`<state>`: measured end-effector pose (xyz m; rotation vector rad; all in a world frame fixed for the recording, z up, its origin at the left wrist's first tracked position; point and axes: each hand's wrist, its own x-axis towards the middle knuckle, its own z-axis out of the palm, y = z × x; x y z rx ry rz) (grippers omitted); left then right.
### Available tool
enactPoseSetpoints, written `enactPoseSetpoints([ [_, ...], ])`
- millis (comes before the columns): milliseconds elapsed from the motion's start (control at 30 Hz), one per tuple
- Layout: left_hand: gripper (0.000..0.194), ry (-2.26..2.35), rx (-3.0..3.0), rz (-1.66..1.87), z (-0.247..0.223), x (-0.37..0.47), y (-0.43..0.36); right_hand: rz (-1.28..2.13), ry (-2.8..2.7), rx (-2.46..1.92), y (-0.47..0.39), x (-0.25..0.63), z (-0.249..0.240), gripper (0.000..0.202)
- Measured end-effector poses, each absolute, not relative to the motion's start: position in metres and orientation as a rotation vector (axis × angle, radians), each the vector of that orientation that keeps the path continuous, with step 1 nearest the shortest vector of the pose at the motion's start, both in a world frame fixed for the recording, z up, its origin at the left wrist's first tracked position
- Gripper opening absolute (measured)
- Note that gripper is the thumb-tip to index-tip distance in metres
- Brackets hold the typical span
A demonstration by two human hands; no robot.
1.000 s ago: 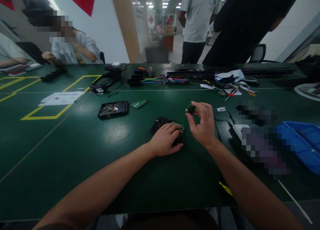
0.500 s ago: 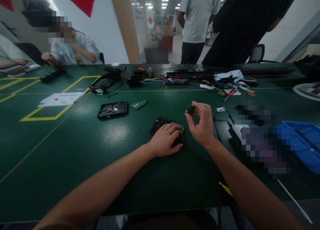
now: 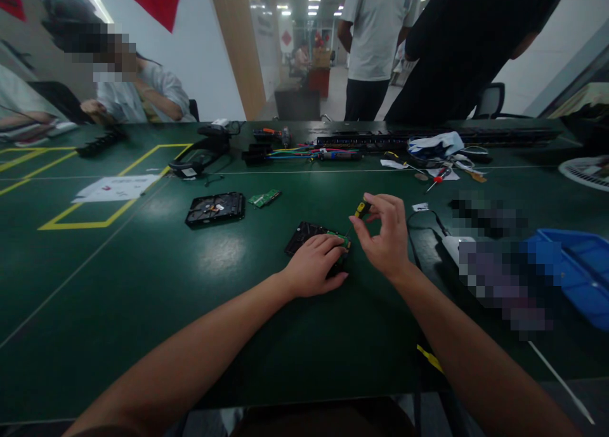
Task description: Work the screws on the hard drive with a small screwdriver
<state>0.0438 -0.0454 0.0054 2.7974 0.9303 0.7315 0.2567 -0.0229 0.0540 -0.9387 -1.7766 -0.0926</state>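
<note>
My left hand [image 3: 313, 267] lies over a black hard drive [image 3: 299, 235], its fingers holding the drive down on the green tabletop. Part of a green circuit board [image 3: 343, 239] shows on the drive beside the fingertips; the rest is covered by my hand. In my right hand [image 3: 386, 241], thumb and fingers pinch the yellow and black handle of a screwdriver [image 3: 362, 209]. Its thin shaft points down to the drive's right end, though I cannot make out the tip. A second hard drive [image 3: 215, 210] lies to the left, beside a loose green circuit board [image 3: 265, 199].
Across the back lie a power drill [image 3: 273, 134], coloured wires [image 3: 295, 151], a glove [image 3: 435, 146] and a red screwdriver [image 3: 438, 179]. A blue bin [image 3: 578, 278] stands at right, near a cable [image 3: 431, 216]. One person sits across the table; others stand behind it.
The screwdriver handle has turned between my right fingers, so more of its yellow part faces me. My left hand and the hard drive have stayed in place.
</note>
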Motion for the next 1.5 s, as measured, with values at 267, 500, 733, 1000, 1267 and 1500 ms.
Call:
enactPoseSetpoints([
  [267, 0.051, 0.925, 2.814, 0.733, 0.005, 0.044, -0.045, -0.166, -1.743, -0.981, -0.025, 0.256, 0.056, 0.051],
  [500, 0.051, 0.925, 2.818, 0.727, 0.006, 0.043, -0.045, -0.149, -1.753, -0.960, -0.025, 0.253, 0.053, 0.052],
  [733, 0.050, 0.928, 2.793, 0.739, 0.007, 0.044, -0.046, 0.060, -1.841, -0.913, -0.022, 0.255, 0.048, 0.062],
  [1000, 0.050, 0.915, 2.819, 0.755, 0.005, 0.044, -0.045, -0.119, -1.788, -0.951, -0.023, 0.259, 0.057, 0.053],
  [1267, 0.051, 0.925, 2.795, 0.743, 0.006, 0.044, -0.046, -0.040, -1.822, -0.956, -0.024, 0.256, 0.056, 0.060],
  [1500, 0.051, 0.922, 2.816, 0.740, 0.006, 0.043, -0.046, -0.099, -1.790, -0.966, -0.021, 0.259, 0.055, 0.055],
])
